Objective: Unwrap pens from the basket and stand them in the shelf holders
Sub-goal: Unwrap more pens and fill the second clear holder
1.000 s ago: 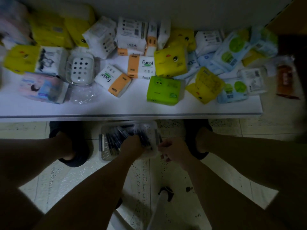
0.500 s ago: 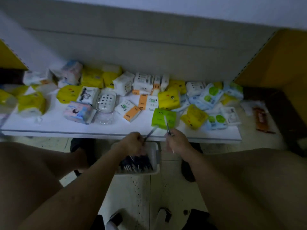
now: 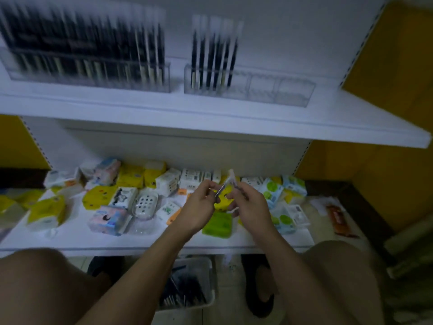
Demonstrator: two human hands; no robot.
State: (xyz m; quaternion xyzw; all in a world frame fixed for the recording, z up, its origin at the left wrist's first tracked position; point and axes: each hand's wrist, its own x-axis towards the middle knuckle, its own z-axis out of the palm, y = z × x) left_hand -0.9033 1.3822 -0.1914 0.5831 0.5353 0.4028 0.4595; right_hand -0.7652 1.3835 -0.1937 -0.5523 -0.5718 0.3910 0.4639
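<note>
Peeling a wrapper (image 3: 232,175) off a single pen (image 3: 220,189) is the step in hand, as far as I can judge. The pen sits slanted at the centre of the view, held in the air over the lower shelf (image 3: 93,240). The left hand (image 3: 199,208) pinches its lower end. The right hand (image 3: 251,207) has its fingers curled on the upper part, where the clear sleeve sticks up. Motion blur hides exactly where film ends and barrel begins.

The basket (image 3: 208,263) of remaining pens stands on the floor at 6 o'clock, between the person's knees. On the upper shelf (image 3: 210,118) at 11 o'clock, a clear holder (image 3: 164,85) looks packed full. A second holder (image 3: 293,92) at 12 to 1 o'clock has pens only in its left compartments, with open slots to the right.

Risks from here:
- The thin film could tear partway and leave a scrap clinging to the barrel.
- A sharp tug could flick the pen out of the left pinch and down among the tissue packs (image 3: 130,175) or onto the floor.
- Reaching up to the second holder, a careless brush against the standing pens could tip them.
- The dim light makes the slot edges hard to see.
</note>
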